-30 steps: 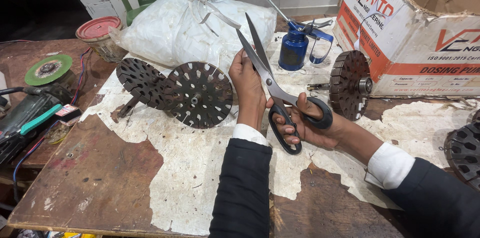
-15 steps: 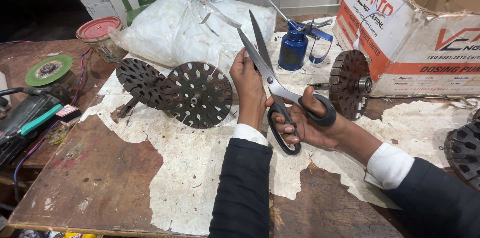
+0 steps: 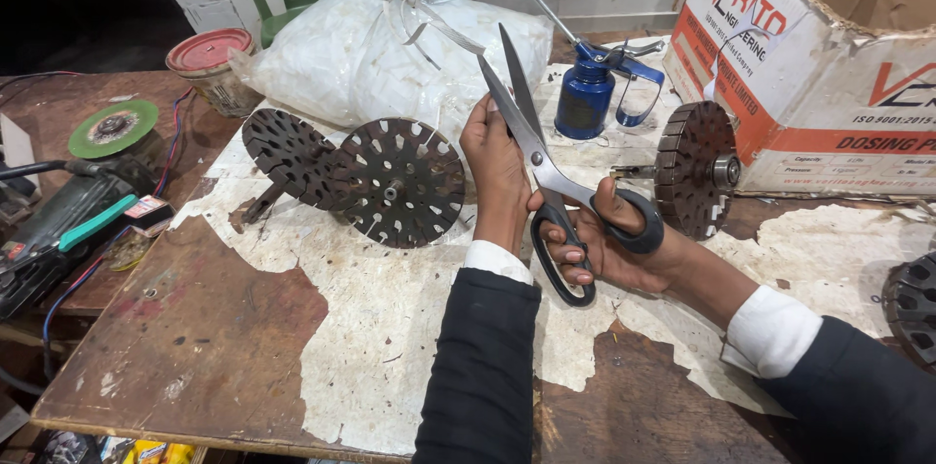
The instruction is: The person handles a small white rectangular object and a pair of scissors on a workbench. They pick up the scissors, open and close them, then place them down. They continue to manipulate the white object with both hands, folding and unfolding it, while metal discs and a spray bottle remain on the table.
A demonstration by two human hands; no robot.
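Scissors (image 3: 546,172) (black handles, blades parted) gripped by right hand (image 3: 609,250); left hand (image 3: 497,167) pinches blade; paper-patched wooden workbench (image 3: 195,347).

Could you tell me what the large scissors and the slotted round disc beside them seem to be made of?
Large scissors: bright, shiny blades, likely steel; smooth black loops, probably plastic. Slotted round disc: dull, dark brown, rusty-looking surface, apparently stamped metal.
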